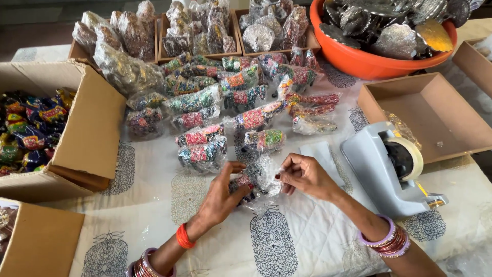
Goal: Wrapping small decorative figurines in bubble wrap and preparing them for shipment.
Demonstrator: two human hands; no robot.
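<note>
My left hand (221,194) and my right hand (304,175) meet over a small multicoloured figurine in a clear plastic bag (257,180), low in the middle of the view. Both hands pinch the crinkled plastic, the left from the left side, the right at the bag's upper right edge. The figurine is partly hidden by my fingers. Just beyond lie several similar bagged colourful figurines (241,105) in rows on the patterned white tablecloth (302,241).
A grey tape dispenser (385,169) stands right of my right hand. An empty shallow cardboard tray (441,125) lies behind it. An orange bowl (359,59) of silver pieces sits top right. A cardboard box (92,128) with wrapped items stands left; another box (43,238) is bottom left.
</note>
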